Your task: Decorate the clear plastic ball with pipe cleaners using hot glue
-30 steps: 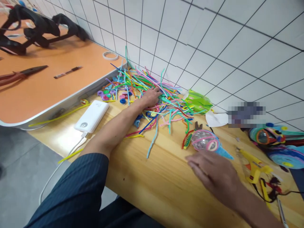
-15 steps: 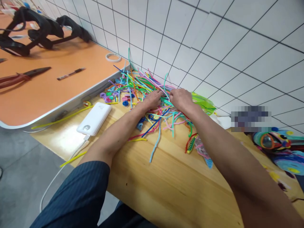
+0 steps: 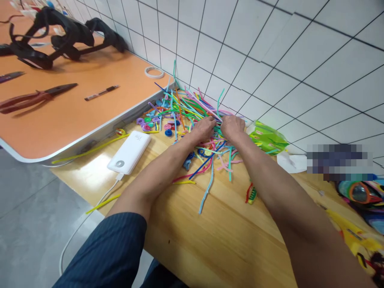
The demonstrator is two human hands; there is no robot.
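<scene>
A tangled heap of colourful pipe cleaners [image 3: 187,105] lies on the wooden table against the tiled wall. Both of my hands are in its right part, close side by side. My left hand [image 3: 204,129] is closed, its fingers curled among the stems. Just to its right, my right hand [image 3: 232,127] is also closed, with pipe cleaners at its fingers. Fingertips of both hands are partly hidden in the heap, so which stems they grip is hard to see. Small coiled pipe-cleaner discs [image 3: 168,132] lie left of my hands. A light-blue stem [image 3: 206,191] sticks out toward me.
A white power bank [image 3: 129,152] with a cable lies at left. The raised orange table [image 3: 99,116] holds pliers [image 3: 39,98], a pen [image 3: 102,93] and a tape roll [image 3: 154,72]. To the right are a green packet [image 3: 268,137], a yellow glue gun [image 3: 349,232] and a colourful craft figure [image 3: 360,194].
My right hand has moved from the table's front right up to the heap, beside my left hand. The left hand stays at the heap, shifting slightly. The view has turned a little left.
</scene>
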